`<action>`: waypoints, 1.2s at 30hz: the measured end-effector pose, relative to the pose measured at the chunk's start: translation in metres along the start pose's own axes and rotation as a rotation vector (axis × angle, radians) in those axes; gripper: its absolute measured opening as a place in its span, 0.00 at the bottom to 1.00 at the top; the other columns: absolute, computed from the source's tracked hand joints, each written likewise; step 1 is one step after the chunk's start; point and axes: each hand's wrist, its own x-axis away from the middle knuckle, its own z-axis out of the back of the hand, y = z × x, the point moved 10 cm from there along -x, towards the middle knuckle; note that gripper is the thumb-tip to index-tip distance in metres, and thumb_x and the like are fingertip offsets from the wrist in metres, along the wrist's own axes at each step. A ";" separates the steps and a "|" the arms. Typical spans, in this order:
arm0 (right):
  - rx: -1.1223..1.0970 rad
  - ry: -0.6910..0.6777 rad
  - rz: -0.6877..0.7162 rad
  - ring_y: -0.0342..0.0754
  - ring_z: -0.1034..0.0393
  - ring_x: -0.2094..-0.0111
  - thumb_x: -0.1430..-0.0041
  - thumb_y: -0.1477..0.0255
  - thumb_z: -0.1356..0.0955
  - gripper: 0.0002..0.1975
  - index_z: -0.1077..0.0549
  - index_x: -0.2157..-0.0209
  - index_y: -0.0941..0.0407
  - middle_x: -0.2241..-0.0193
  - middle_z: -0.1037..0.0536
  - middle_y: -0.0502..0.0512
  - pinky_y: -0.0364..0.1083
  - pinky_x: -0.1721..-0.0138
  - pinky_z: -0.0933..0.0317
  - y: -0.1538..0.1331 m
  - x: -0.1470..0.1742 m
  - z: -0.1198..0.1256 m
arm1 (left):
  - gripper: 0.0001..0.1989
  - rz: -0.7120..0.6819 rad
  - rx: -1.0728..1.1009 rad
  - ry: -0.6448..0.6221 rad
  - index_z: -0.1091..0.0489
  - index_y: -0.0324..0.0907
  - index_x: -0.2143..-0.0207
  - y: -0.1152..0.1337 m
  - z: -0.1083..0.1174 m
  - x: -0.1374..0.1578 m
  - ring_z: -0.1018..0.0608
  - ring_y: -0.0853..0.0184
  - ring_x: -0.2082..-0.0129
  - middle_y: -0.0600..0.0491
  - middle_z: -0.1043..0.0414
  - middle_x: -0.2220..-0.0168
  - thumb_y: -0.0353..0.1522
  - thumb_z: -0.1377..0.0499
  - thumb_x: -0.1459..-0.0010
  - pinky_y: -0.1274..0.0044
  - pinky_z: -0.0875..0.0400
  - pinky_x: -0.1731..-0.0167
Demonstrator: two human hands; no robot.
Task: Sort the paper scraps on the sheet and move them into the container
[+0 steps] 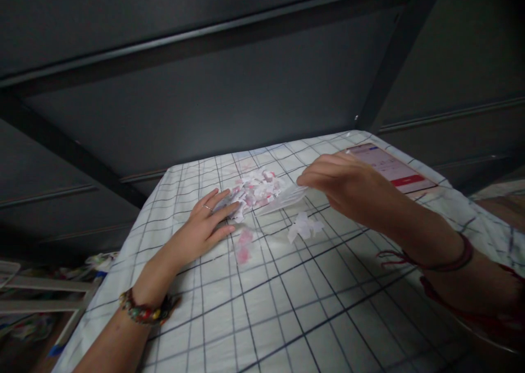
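Observation:
A heap of torn white and pink paper scraps [258,190] lies on what looks like a clear plastic bag [285,199] near the far part of the table. My left hand [209,217] rests at the left side of the heap, fingers spread flat and touching its edge. With fingers pinched together, my right hand [334,179] grips the bag's right end and lifts it slightly. Nearer to me sit a small cluster of white scraps [304,226] and a few pink scraps [244,246], apart from the heap.
A tablet or phone [389,168] with a lit screen lies at the right, partly behind my right hand. A checked cloth [262,307] covers the table. Dark panels [229,88] stand directly behind it. A white rack [45,293] is at lower left.

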 end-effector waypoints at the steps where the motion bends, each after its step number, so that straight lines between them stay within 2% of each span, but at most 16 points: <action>1: 0.034 0.001 0.014 0.45 0.37 0.73 0.48 0.88 0.44 0.17 0.29 0.70 0.57 0.76 0.28 0.51 0.45 0.69 0.46 -0.006 -0.001 0.000 | 0.26 0.012 -0.012 0.011 0.38 0.43 0.44 -0.002 0.001 0.000 0.50 0.53 0.38 0.45 0.50 0.38 0.47 0.60 0.36 0.59 0.49 0.42; 4: 0.123 0.030 0.066 0.45 0.39 0.76 0.43 0.85 0.43 0.16 0.29 0.64 0.57 0.78 0.28 0.50 0.45 0.72 0.49 -0.020 -0.002 0.003 | 0.28 0.083 -0.054 0.052 0.39 0.42 0.44 -0.013 0.002 0.001 0.49 0.53 0.38 0.45 0.49 0.39 0.48 0.61 0.36 0.58 0.50 0.42; 7: 0.150 0.059 0.110 0.44 0.39 0.75 0.42 0.84 0.43 0.17 0.30 0.58 0.58 0.75 0.28 0.51 0.45 0.72 0.49 -0.026 -0.001 0.005 | 0.30 0.187 -0.091 0.079 0.40 0.41 0.43 -0.029 -0.002 0.005 0.48 0.51 0.39 0.43 0.48 0.39 0.49 0.63 0.37 0.58 0.50 0.43; 12: 0.147 0.102 0.187 0.46 0.38 0.72 0.42 0.84 0.42 0.16 0.33 0.54 0.61 0.72 0.27 0.52 0.46 0.70 0.47 -0.040 0.000 -0.003 | 0.34 0.344 -0.076 -0.023 0.50 0.41 0.39 -0.052 -0.025 0.015 0.48 0.49 0.39 0.42 0.52 0.37 0.52 0.60 0.39 0.57 0.47 0.44; 18: 0.148 0.167 0.178 0.46 0.37 0.68 0.41 0.83 0.41 0.14 0.33 0.54 0.61 0.71 0.26 0.51 0.46 0.67 0.45 -0.047 0.000 -0.005 | 0.36 0.371 -0.009 -0.109 0.58 0.40 0.37 -0.053 -0.033 0.017 0.52 0.48 0.38 0.39 0.57 0.36 0.53 0.60 0.40 0.55 0.50 0.44; 23: 0.110 0.158 0.184 0.46 0.36 0.66 0.40 0.83 0.41 0.15 0.33 0.53 0.60 0.69 0.25 0.51 0.46 0.65 0.44 -0.051 -0.001 -0.006 | 0.37 0.392 0.015 -0.119 0.59 0.40 0.36 -0.053 -0.033 0.018 0.53 0.47 0.38 0.39 0.58 0.36 0.53 0.59 0.40 0.54 0.50 0.45; 27: 0.045 0.213 0.205 0.45 0.35 0.65 0.39 0.81 0.41 0.14 0.31 0.54 0.59 0.69 0.24 0.52 0.46 0.61 0.45 -0.059 -0.002 -0.004 | 0.37 0.435 0.016 -0.131 0.59 0.40 0.36 -0.055 -0.033 0.019 0.54 0.47 0.37 0.40 0.58 0.36 0.53 0.59 0.40 0.54 0.51 0.44; 36: 0.048 0.226 0.246 0.46 0.35 0.67 0.40 0.80 0.40 0.12 0.30 0.57 0.59 0.70 0.24 0.51 0.45 0.63 0.45 -0.064 -0.002 -0.001 | 0.38 0.455 0.013 -0.146 0.59 0.38 0.36 -0.055 -0.033 0.020 0.54 0.48 0.37 0.40 0.59 0.36 0.53 0.60 0.40 0.55 0.52 0.44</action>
